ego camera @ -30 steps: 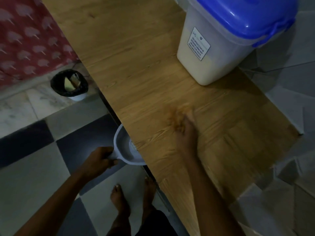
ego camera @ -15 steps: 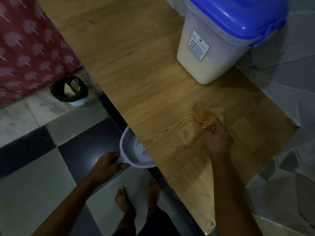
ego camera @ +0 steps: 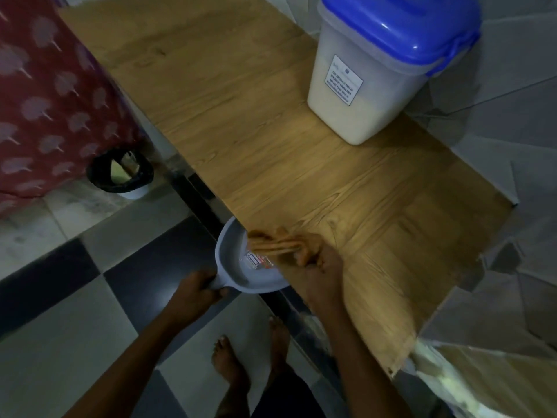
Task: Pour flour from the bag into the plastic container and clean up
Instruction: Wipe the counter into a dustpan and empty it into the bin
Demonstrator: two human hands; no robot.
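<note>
Fingers of the right hand (ego camera: 319,263) clench an orange cloth (ego camera: 277,242), swept since a moment ago from mid-counter (ego camera: 271,131) to its edge over the dustpan (ego camera: 238,254) the left hand (ego camera: 196,289) grips. The lidded plastic container (ego camera: 376,82) stands behind; cleanup seems nearly finished.

The room was dim. A wooden table (ego camera: 271,140) stood over a floor (ego camera: 60,342) of dark and pale tiles, against a grey wall (ego camera: 512,101). A red patterned cloth (ego camera: 45,95) hung beside a black-lined bin (ego camera: 120,173).
</note>
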